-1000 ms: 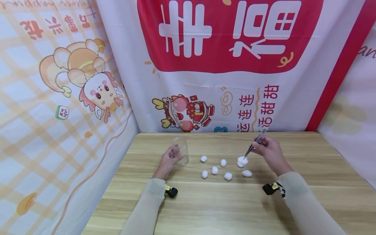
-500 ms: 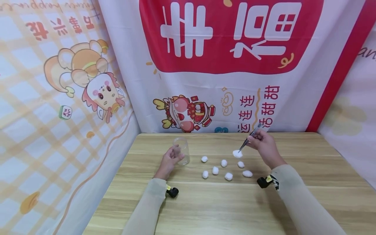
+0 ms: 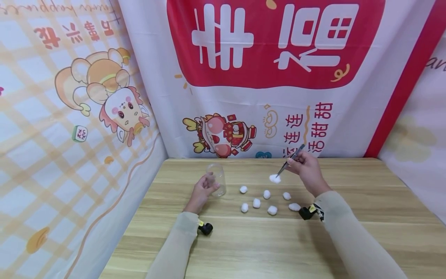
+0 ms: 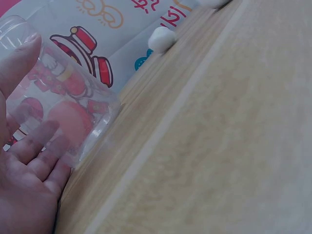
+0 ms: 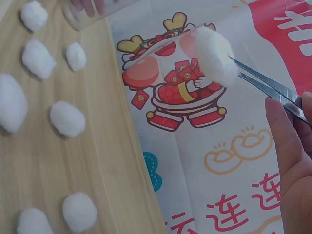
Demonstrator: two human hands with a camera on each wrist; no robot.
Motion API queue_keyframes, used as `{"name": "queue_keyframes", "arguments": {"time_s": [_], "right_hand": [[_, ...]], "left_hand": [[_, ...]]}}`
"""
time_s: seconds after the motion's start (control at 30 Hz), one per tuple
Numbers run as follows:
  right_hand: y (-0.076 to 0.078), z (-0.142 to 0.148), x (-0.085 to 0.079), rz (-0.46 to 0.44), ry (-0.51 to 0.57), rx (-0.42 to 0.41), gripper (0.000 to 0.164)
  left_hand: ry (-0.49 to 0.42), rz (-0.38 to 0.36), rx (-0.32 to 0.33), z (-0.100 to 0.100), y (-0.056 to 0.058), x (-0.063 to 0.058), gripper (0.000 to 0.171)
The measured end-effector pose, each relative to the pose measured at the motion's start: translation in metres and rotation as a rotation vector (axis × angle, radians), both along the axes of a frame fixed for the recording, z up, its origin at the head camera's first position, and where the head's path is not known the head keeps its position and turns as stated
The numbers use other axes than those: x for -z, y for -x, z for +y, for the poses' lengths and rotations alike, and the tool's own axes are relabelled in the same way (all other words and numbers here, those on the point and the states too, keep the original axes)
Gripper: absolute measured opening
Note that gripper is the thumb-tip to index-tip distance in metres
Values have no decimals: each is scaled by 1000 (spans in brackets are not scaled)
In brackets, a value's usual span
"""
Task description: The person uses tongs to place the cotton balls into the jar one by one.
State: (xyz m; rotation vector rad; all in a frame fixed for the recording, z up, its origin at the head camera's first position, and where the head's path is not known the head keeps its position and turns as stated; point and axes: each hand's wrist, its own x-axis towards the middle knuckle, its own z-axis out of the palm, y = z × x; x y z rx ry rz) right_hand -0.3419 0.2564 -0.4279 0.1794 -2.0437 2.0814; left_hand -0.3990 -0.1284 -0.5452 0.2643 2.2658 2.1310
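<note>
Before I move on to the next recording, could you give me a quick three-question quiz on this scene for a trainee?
1. Count: how many white balls rest on the table?
2. Fill in the blank: the right grip holds the ____, whose tips pinch another white ball.
3. True or false: the left grip holds a spoon.

Key:
1. Seven; the head and right wrist views agree.
2. Tweezers.
3. False; it holds a clear cup.
</note>
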Motion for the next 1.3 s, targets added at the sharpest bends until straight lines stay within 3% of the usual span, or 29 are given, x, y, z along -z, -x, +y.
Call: {"name": "queue_keyframes", "arguments": {"time_s": [0.23,0.53,0.7,0.77,0.93,1.3], "right_hand": [[7,-8,-4,-10,46,-1,30],[12,-22,-8,-6,69,-28,24],[17,-30,-9,11,90,-41,23],[18,-34,-9,19,114,-53,21],[24,-45,-7,13,178,-61,17],[31,-61,-4,-29,183,-44,26]], "left_hand": [[-9,-2,2,1,-1,0,71],[-17,-14,32,0,1,-1,75],[8,-16,46,1,-13,-22,69],[9,-17,47,0,-12,-22,68],[-5,-14,30,-2,-1,-5,71],[-3,3,7,0,0,-1,65]]}}
